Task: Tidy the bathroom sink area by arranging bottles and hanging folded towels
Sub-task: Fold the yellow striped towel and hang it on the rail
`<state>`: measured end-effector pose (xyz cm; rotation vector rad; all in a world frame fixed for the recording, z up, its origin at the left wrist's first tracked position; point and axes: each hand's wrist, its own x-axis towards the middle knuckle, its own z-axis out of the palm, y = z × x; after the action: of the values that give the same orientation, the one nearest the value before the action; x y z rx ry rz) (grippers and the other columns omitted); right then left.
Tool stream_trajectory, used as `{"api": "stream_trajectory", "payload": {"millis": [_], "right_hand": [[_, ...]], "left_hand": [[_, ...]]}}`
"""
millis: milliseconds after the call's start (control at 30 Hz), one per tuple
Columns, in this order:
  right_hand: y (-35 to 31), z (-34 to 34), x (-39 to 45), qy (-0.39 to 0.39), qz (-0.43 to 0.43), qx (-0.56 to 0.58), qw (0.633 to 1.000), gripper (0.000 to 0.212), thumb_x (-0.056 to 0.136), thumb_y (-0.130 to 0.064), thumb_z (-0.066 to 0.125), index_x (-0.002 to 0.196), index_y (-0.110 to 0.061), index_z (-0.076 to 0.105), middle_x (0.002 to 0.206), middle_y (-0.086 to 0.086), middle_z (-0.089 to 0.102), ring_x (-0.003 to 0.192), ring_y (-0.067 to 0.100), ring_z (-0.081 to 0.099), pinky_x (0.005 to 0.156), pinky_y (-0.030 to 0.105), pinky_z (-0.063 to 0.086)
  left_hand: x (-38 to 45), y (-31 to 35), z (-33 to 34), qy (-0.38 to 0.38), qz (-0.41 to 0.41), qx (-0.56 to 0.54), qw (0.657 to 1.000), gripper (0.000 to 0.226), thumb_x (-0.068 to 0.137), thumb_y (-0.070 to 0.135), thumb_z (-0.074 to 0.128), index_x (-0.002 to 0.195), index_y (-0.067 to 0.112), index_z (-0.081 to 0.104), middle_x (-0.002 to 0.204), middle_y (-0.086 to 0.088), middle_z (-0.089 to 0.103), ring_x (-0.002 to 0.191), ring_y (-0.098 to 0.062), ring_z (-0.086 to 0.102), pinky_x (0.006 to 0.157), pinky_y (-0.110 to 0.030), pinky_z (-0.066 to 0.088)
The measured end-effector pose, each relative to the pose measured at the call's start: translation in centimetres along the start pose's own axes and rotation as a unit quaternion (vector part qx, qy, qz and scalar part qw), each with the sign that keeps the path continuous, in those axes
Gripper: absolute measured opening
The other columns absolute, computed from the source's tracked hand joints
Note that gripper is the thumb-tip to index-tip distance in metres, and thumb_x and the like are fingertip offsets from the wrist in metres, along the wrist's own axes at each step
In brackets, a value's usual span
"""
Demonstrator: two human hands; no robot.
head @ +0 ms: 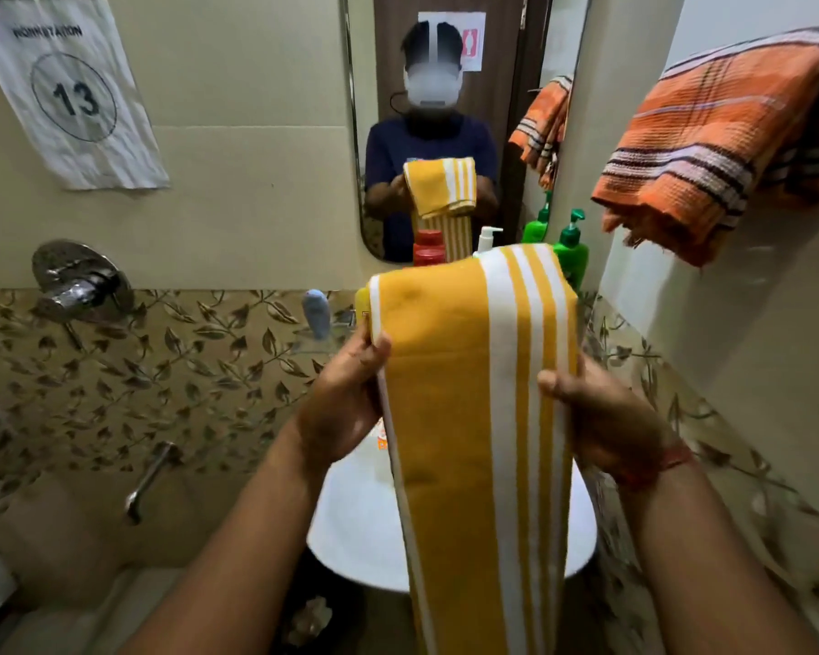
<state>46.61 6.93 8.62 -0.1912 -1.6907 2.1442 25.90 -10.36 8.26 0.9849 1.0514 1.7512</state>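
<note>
You held yellow towel [474, 371] mid-frame: left hand [346, 394] and right hand [601, 418] fingers curled on its edges. Soft, light, floppy; likely best gripped at folded edges.

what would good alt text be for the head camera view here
A person's left hand and right hand hold a folded yellow towel with white stripes up over a white sink, facing a mirror. An orange striped towel hangs on the right wall, with green pump bottles behind.
</note>
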Motion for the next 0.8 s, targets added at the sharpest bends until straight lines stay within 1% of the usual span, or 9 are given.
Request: {"api": "stream_trajectory", "payload": {"millis": [67,133,233,333,467,533,633,733,800], "right_hand": [[1.2,0.3,-0.5,0.042,0.047,-0.118,0.991,0.056,0.068,-0.012,0.084,0.119,-0.009,0.061,0.116,0.017,0.071,0.106,0.035,0.068,0.085,0.043,0.059],[2.2,0.8,-0.9,0.067,0.058,-0.121,0.989,0.048,0.07,-0.002,0.079,0.115,-0.007,0.063,0.109,0.017,0.073,0.103,0.036,0.069,0.082,0.04,0.06],[1.7,1.3,-1.2,0.088,0.03,0.027,0.995,0.041,0.082,-0.009,0.068,0.122,-0.009,0.059,0.106,0.016,0.073,0.093,0.031,0.072,0.079,0.041,0.061],[0.0,0.6,-1.2,0.048,0.008,0.068,0.996,0.048,0.081,-0.013,0.055,0.129,-0.021,0.053,0.114,0.013,0.071,0.097,0.03,0.071,0.082,0.045,0.06],[0.9,0.3,-0.9,0.059,0.065,-0.076,0.993,0.063,0.078,-0.001,0.071,0.136,-0.014,0.049,0.109,0.009,0.074,0.099,0.028,0.071,0.078,0.038,0.06],[1.6,0.9,-0.9,0.067,0.038,0.021,0.997,0.053,0.083,-0.002,0.065,0.134,-0.009,0.052,0.112,0.014,0.072,0.1,0.03,0.07,0.081,0.041,0.06],[1.6,1.1,-0.9,0.087,-0.005,0.128,0.988,0.049,0.087,-0.013,0.057,0.136,-0.016,0.051,0.124,0.013,0.068,0.11,0.03,0.067,0.089,0.044,0.057],[1.4,1.1,-0.5,0.139,0.041,-0.116,0.983,0.06,0.085,-0.01,0.067,0.14,-0.021,0.045,0.128,0.01,0.065,0.111,0.027,0.067,0.089,0.04,0.056],[1.5,1.3,-0.4,0.168,0.045,-0.146,0.974,0.072,0.083,-0.009,0.071,0.146,-0.02,0.038,0.136,0.012,0.056,0.109,0.025,0.067,0.087,0.038,0.057]], "left_hand": [[-1.2,-1.2,-0.6,-0.009,-0.073,0.12,0.99,0.094,0.061,0.052,0.09,0.138,0.016,0.051,0.134,-0.01,0.066,0.125,-0.033,0.061,0.102,-0.049,0.052],[-2.2,-3.2,0.0,0.034,-0.088,0.149,0.984,0.076,0.069,0.035,0.09,0.131,0.005,0.057,0.12,-0.011,0.073,0.118,-0.036,0.065,0.096,-0.045,0.057],[-1.6,-3.5,1.1,0.098,-0.035,0.027,0.994,0.06,0.085,0.029,0.071,0.136,0.004,0.051,0.113,-0.011,0.075,0.106,-0.031,0.071,0.084,-0.04,0.061],[-1.2,-1.3,1.0,0.024,-0.029,-0.064,0.997,0.075,0.076,0.053,0.076,0.137,0.019,0.05,0.125,-0.011,0.07,0.113,-0.03,0.068,0.085,-0.042,0.059],[-2.5,-2.5,1.8,0.104,-0.074,0.109,0.986,0.051,0.079,0.029,0.079,0.123,0.018,0.058,0.107,-0.004,0.077,0.106,-0.034,0.07,0.082,-0.04,0.061],[-2.4,-2.7,2.5,0.157,-0.035,0.094,0.982,0.045,0.079,0.03,0.072,0.12,0.017,0.06,0.113,-0.01,0.075,0.108,-0.035,0.07,0.084,-0.043,0.061],[-1.9,-1.4,2.1,0.107,-0.013,0.029,0.994,0.049,0.085,0.043,0.066,0.128,0.023,0.056,0.13,-0.011,0.067,0.117,-0.03,0.066,0.094,-0.046,0.057],[-2.0,-0.8,1.4,0.078,-0.086,0.221,0.968,0.058,0.086,0.048,0.069,0.136,0.028,0.048,0.133,-0.002,0.062,0.123,-0.028,0.061,0.1,-0.049,0.053],[-1.9,-1.1,1.8,0.144,-0.078,0.28,0.946,0.06,0.087,0.045,0.07,0.138,0.021,0.05,0.133,-0.004,0.06,0.119,-0.026,0.06,0.099,-0.049,0.053]]}}
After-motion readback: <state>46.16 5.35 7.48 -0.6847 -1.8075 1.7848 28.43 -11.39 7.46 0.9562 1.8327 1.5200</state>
